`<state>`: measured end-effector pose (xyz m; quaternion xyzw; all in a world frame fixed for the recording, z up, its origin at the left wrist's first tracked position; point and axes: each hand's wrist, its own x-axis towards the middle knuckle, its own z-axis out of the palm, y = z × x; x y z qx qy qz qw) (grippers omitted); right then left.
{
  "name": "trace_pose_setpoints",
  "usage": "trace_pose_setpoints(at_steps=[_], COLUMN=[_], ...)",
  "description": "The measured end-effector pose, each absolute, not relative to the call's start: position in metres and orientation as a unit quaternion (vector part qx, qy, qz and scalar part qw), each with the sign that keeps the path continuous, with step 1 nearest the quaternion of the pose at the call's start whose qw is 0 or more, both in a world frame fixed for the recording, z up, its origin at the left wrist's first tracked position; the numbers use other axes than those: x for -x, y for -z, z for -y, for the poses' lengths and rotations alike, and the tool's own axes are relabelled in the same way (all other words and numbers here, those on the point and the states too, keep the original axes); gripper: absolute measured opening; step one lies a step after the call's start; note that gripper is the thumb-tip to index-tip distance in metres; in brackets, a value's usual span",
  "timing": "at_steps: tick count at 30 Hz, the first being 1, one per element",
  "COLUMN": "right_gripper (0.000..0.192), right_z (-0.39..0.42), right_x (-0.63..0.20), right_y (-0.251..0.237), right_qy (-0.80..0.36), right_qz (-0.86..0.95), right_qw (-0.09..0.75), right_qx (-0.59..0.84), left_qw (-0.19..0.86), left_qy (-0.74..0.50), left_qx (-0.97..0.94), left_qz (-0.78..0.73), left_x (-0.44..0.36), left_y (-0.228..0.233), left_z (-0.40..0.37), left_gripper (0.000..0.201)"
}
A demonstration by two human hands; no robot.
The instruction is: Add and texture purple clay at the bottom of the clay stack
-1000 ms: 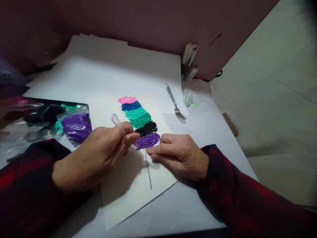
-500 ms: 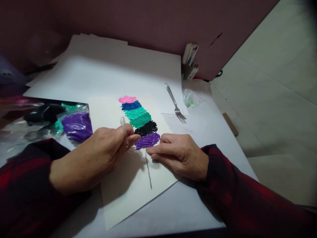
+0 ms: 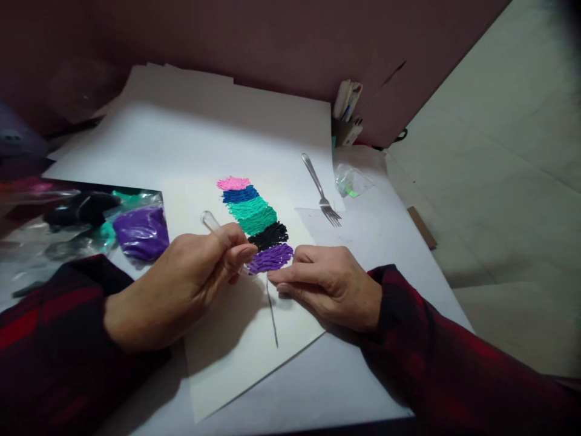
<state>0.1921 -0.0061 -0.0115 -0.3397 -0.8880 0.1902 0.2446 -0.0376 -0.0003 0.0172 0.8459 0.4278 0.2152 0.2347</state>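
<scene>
Between the thumb and fingers of my left hand (image 3: 200, 275) is a clear plastic clay tool (image 3: 209, 221), its rounded end sticking up and its lower end near the purple clay (image 3: 272, 258). My right hand (image 3: 329, 284) rests on the cream sheet (image 3: 227, 357), fingertips pinched at the lower right edge of the purple clay; whatever they hold is hidden. Textured clay bands run up the sheet from purple through black (image 3: 271, 235), green (image 3: 258, 220), teal (image 3: 249, 206) and blue (image 3: 240, 194) to pink (image 3: 233, 183). A dark drawn line (image 3: 273, 318) extends below the purple band.
A metal fork (image 3: 320, 191) lies right of the sheet, near a small clear bag (image 3: 351, 181) with green clay. Bagged purple clay (image 3: 141, 233) and other bags are at left. Large white sheets (image 3: 218, 121) lie behind. The table edge (image 3: 447, 272) is at right.
The clear tool in my left hand has tilted, its upper end swinging left and slightly up. My left wrist has shifted slightly right. My right hand stays in place.
</scene>
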Motion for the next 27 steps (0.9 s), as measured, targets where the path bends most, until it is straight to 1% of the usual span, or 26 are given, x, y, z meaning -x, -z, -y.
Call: trace_pose_setpoints(at_steps=[5, 10, 15, 21, 27], right_gripper=[0.017, 0.018, 0.018, 0.019, 0.018], right_z=[0.006, 0.006, 0.006, 0.007, 0.007], right_x=[-0.192, -0.192, -0.191, -0.191, -0.191], right_y=[0.011, 0.012, 0.011, 0.011, 0.01], right_qy=[-0.19, -0.189, -0.192, -0.194, -0.196], right_qz=[0.889, 0.889, 0.888, 0.888, 0.887], right_qw=[0.24, 0.243, 0.246, 0.241, 0.244], right_qx=[0.34, 0.338, 0.337, 0.339, 0.339], left_qw=[0.235, 0.211, 0.209, 0.201, 0.184], left_qy=[-0.216, -0.212, -0.191, -0.166, -0.173], left_qx=[-0.848, -0.859, -0.862, -0.865, -0.875], left_qz=[-0.423, -0.414, -0.42, -0.43, -0.414], left_x=[0.036, 0.034, 0.035, 0.035, 0.035], left_y=[-0.014, -0.016, -0.019, -0.023, -0.026], left_z=[-0.002, -0.001, 0.0, -0.002, -0.002], left_gripper=[0.025, 0.026, 0.024, 0.027, 0.03])
